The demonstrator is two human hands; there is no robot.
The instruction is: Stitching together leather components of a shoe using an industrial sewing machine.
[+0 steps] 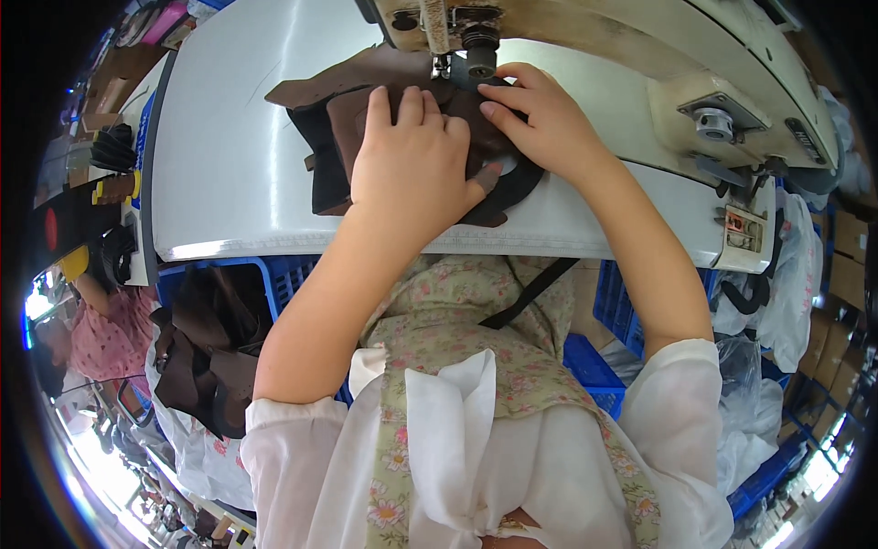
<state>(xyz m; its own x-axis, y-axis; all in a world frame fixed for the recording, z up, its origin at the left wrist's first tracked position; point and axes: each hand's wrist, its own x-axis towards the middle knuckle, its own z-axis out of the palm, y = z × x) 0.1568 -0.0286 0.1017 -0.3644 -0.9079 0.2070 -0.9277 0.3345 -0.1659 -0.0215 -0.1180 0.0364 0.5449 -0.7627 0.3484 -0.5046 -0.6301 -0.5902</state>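
A dark brown leather piece with black straps and lining lies on the sewing machine's white bed, its far part under the presser foot. My left hand rests flat on top of it with fingers stretched forward. The left thumb wears a dark covering and lies by a pale gap near a curved black strap. To the right of the presser foot, my right hand touches the piece with its fingertips, thumb and forefinger slightly apart. What lies beneath both palms is hidden.
The sewing machine's arm spans the far side above my hands. A blue crate with dark leather pieces stands below the bed at left. Plastic bags hang at right. Another person in pink is at far left.
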